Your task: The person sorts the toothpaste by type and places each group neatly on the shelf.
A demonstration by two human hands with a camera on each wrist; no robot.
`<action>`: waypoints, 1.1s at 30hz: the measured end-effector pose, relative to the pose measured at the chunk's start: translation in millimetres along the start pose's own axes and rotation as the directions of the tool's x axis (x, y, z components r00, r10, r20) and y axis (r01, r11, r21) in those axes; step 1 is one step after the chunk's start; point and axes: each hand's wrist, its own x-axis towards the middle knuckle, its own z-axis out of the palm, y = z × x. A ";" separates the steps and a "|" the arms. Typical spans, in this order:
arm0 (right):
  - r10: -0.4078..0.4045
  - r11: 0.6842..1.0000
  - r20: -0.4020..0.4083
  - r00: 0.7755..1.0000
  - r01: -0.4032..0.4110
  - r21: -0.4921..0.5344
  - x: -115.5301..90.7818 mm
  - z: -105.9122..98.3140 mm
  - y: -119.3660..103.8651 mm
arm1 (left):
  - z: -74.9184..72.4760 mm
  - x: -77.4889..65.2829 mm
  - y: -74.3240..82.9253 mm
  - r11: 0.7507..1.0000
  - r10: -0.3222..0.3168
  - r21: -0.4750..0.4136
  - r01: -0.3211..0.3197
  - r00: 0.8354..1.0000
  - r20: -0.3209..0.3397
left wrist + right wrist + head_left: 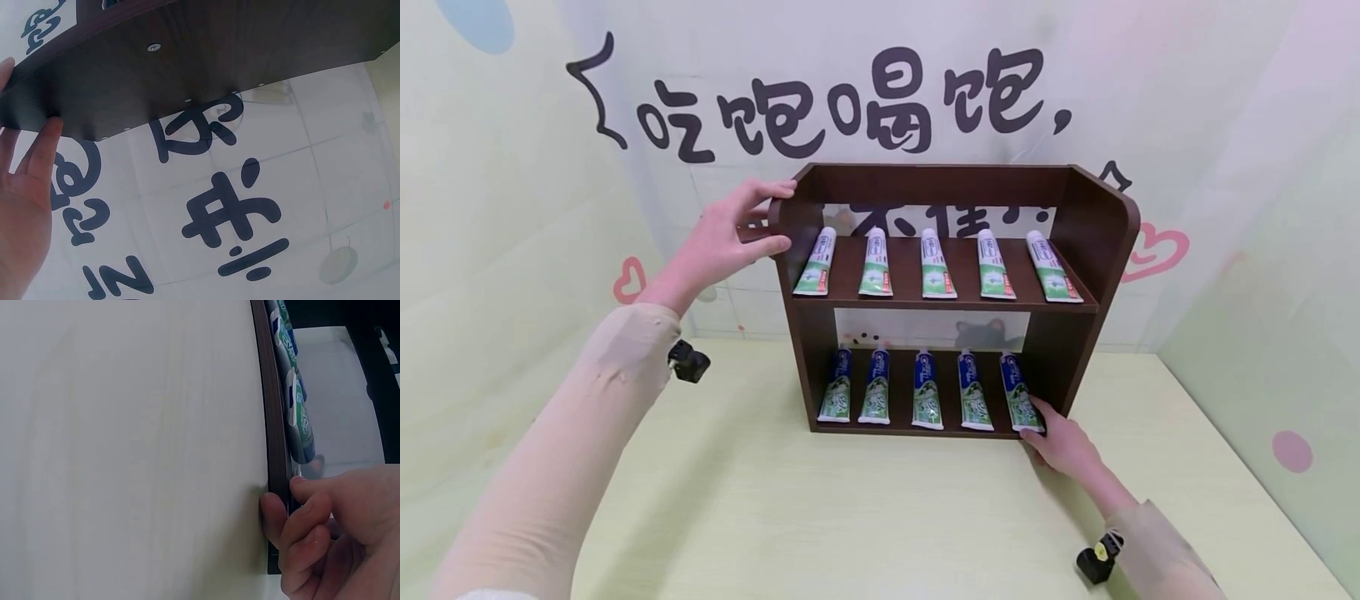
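A dark brown two-tier shelf (880, 185) stands on the table. My left hand (722, 237) holds its upper left side panel; in the left wrist view a fingertip shows over the edge, and another digit lies against the outer face (206, 56). My right hand (1063, 446) is at the lower right front corner, pinching the bottom end of the rightmost blue-and-green toothpaste tube (1018, 387). The right wrist view shows a fingertip against the shelf's front edge (270, 412); the hand hides most of that tube. Several matching tubes (927, 392) lie beside it in a row.
On the upper tier lies a row of several white-and-green toothpaste tubes (936, 267), caps toward the back. The pale table (850, 508) extends in front of the shelf. Behind is a printed wall sheet (700, 200) with large dark characters; another sheet (1262, 275) borders the right side.
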 end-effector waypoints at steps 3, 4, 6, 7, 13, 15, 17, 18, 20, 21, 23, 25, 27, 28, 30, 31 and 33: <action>0.007 1.000 0.011 1.000 -0.008 0.030 0.2 0.3 0.5 | 0.3 0.0 -0.1 1.000 0.003 -0.003 -0.003 1.000 0.003; 0.009 0.999 0.015 1.000 -0.009 0.043 0.4 0.5 0.8 | 0.4 0.0 -0.1 1.000 0.004 -0.004 -0.004 1.000 0.004; 0.015 0.998 0.021 1.000 -0.016 0.054 0.8 1.3 1.8 | 0.5 -0.2 -0.6 1.000 0.005 -0.003 -0.005 1.000 0.005; 0.019 0.998 0.024 1.000 -0.020 0.057 1.0 1.5 2.1 | 0.6 -0.3 -0.9 1.000 0.004 -0.002 -0.004 1.000 0.006; 0.013 0.999 0.021 1.000 -0.014 0.045 2.0 3.7 3.7 | 0.9 -0.3 -2.4 1.000 0.007 -0.005 -0.007 1.000 0.002; 0.004 1.000 0.015 1.000 -0.005 0.030 2.6 4.0 3.9 | 0.9 -0.2 -2.3 1.000 0.008 -0.009 -0.008 1.000 0.001; 0.003 1.000 0.012 1.000 -0.003 0.022 3.1 4.6 4.6 | 0.9 -0.1 -2.3 1.000 0.008 -0.008 -0.008 1.000 0.001; 0.000 1.000 0.012 1.000 -0.001 0.018 3.4 4.8 4.9 | 0.8 -0.1 -2.3 1.000 0.008 -0.007 -0.008 1.000 0.001; 0.005 1.000 0.016 1.000 -0.005 0.028 3.4 5.3 5.4 | 0.8 -0.3 -2.2 1.000 0.009 -0.009 -0.009 1.000 0.001; 0.006 0.999 0.017 1.000 -0.007 0.036 3.2 5.5 5.7 | 0.7 -0.3 -2.1 1.000 0.009 -0.009 -0.009 1.000 0.000; 0.007 0.999 0.020 1.000 -0.008 0.053 2.8 5.6 5.9 | 0.6 -0.4 -1.8 1.000 0.009 -0.006 -0.009 1.000 -0.001; 0.005 0.998 0.018 1.000 -0.006 0.069 2.5 5.3 5.9 | 0.5 -0.3 -1.6 1.000 0.008 -0.001 -0.008 1.000 -0.002; 0.001 0.997 0.017 1.000 -0.002 0.074 2.0 5.0 5.8 | 0.4 -0.3 -1.4 1.000 0.006 0.002 -0.006 1.000 0.000; 0.000 0.997 0.018 1.000 -0.002 0.076 1.8 4.8 5.7 | 0.4 -0.3 -1.2 1.000 0.005 0.004 -0.005 1.000 0.001; -0.004 0.997 0.018 1.000 0.002 0.076 1.7 4.5 5.6 | 0.4 -0.2 -1.2 1.000 0.005 0.005 -0.005 1.000 0.002; -0.003 0.997 0.019 1.000 0.001 0.077 1.6 4.5 5.6 | 0.5 -0.2 -1.2 1.000 0.005 0.003 -0.005 1.000 0.003; -0.004 0.997 0.015 1.000 0.002 0.073 1.5 4.3 5.5 | 0.5 -0.1 -0.9 1.000 0.004 0.001 -0.004 1.000 0.001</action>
